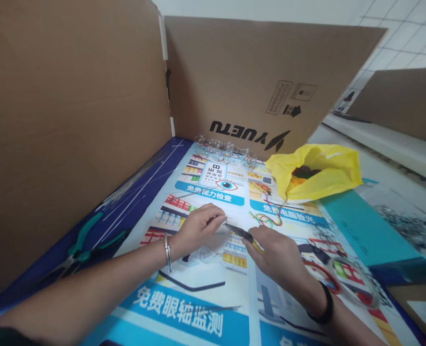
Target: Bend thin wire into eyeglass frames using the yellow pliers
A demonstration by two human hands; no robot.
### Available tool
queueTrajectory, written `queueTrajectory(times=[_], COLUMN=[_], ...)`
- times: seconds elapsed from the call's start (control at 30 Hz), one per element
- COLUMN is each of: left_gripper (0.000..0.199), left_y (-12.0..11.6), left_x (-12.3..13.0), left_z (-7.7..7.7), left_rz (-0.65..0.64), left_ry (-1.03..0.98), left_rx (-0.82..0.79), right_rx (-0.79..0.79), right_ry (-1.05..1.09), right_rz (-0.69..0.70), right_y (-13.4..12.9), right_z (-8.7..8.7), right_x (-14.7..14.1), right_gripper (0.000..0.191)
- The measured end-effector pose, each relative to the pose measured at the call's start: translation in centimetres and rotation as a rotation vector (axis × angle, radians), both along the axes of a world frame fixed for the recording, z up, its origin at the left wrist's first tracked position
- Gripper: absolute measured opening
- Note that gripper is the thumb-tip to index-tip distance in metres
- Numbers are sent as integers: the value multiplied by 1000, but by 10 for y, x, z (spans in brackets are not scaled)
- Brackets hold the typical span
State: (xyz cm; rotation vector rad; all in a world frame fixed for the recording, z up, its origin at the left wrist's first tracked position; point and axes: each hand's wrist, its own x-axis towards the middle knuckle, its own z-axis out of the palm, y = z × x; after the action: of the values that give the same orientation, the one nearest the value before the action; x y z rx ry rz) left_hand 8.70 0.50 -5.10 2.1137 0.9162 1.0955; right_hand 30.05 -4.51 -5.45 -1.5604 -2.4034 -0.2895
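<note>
My right hand [275, 247] is wrapped round pliers [239, 231] with dark, narrow jaws and yellow handles, which point left. Thumb and fingers of my left hand [200, 225] are pinched together just left of the jaw tips, on a thin wire [230, 221] that curves in a small loop there. The wire is very fine, so its full course is hard to follow. Under both hands lies a printed poster sheet [213, 274] with blue banners. Green-handled pliers [81, 252] rest to the left of my left forearm.
Cardboard panels [198, 72] stand at the left and back. Curled wire pieces [227, 149] lie along the back panel, straight wires [133, 187] on the left. At right are a yellow bag [331, 178], coloured cords [266, 218], a red ring [326, 274] and a clear coil [369, 293].
</note>
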Motion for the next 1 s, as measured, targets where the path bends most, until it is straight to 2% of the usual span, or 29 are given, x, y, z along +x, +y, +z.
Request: queueTrajectory(times=[0.17,0.37,0.6,0.83,1.0], left_gripper=[21,22,21,24,22], left_y=[0,-2,0,2,3], left_x=[0,-1,-3,-4,-4], left_z=[-1,-1,-6,-8,-4], left_rz=[8,0,-28,-36,10], left_ry=[15,42,-16,-46,-37], left_rx=[-46,-200,-362,-401,-328], right_rx=[-3,-38,-191,-335,-331], right_ry=[-8,-3,84,345,461], right_rz=[-6,-2,-39,-27,22], right_y=[1,3,1,8,9], right_z=[-3,-9,-13,-12,-13], right_x=[0,1,-6,-5,-2], right_gripper=[28,23,21,18,18])
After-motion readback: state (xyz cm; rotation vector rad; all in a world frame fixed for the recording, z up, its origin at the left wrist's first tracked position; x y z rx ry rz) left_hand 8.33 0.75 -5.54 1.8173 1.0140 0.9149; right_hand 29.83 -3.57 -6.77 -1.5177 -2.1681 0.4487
